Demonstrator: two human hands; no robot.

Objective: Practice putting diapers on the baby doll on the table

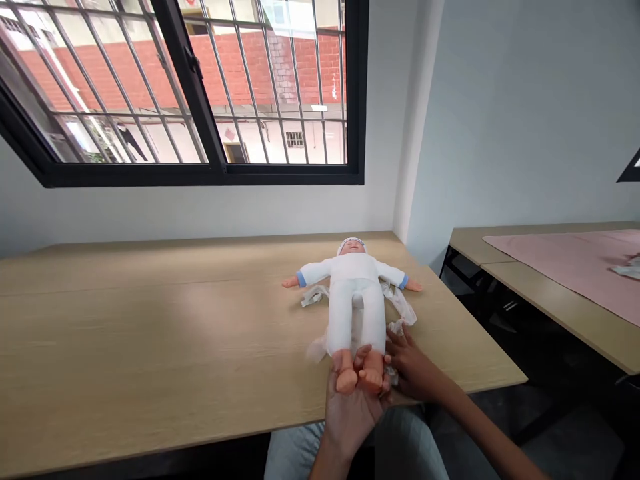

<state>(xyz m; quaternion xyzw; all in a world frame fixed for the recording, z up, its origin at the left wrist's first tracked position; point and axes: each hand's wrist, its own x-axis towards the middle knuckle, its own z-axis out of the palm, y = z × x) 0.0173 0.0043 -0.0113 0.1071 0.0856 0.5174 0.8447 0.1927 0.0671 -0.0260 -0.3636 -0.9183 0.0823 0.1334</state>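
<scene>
A baby doll [356, 267] in a white suit with blue cuffs and a patterned cap lies on its back on the wooden table [165, 347], arms spread and feet toward me. Under its feet and ankles is my left hand [354, 400], palm up, fingers curled round them. My right hand [411, 360] is beside the doll's lower leg on the right, fingers spread, touching or close to thin white cloth. That crumpled white cloth [403, 303] shows on both sides of the doll and partly beneath it.
The table's front edge runs just before my knees. At the right, across a gap, stands another table [520, 273] with a pink cloth [575, 260]. A barred window [295, 175] is in the wall behind.
</scene>
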